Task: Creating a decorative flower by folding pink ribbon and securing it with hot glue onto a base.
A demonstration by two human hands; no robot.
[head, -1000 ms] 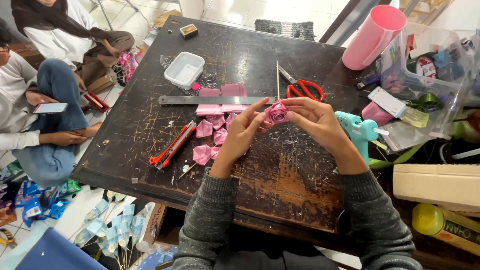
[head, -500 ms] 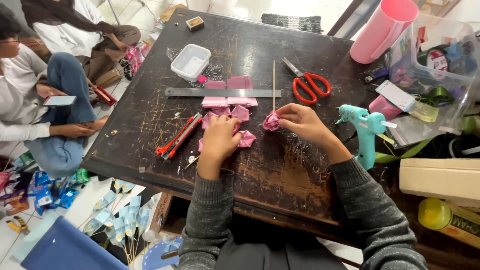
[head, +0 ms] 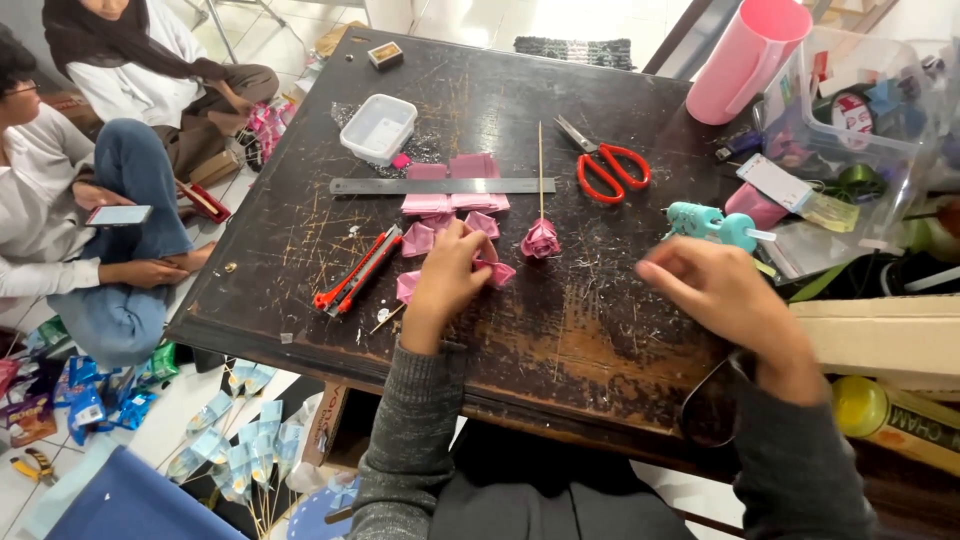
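Note:
A pink ribbon rose [head: 541, 240] on a thin wooden stick lies on the dark scratched table [head: 560, 340], with nothing touching it. My left hand [head: 450, 278] rests on a cluster of folded pink ribbon pieces [head: 420, 240], its fingertips pinched on one piece [head: 498, 272] just left of the rose. My right hand [head: 715, 290] is blurred, holds nothing, and hovers just below a teal glue gun [head: 712, 224] to the right of the rose.
Red scissors [head: 610, 165], a metal ruler [head: 440, 185], a red utility knife [head: 358, 270] and a white tray [head: 378, 128] lie on the table. A pink jug [head: 745, 60], a clear supply box [head: 860, 110] and a cardboard box [head: 880, 335] crowd the right. Two people [head: 90, 190] sit on the floor at left.
My right hand let go of the rose, which now lies on the table, and swung right toward the glue gun. My left hand dropped onto the ribbon pieces.

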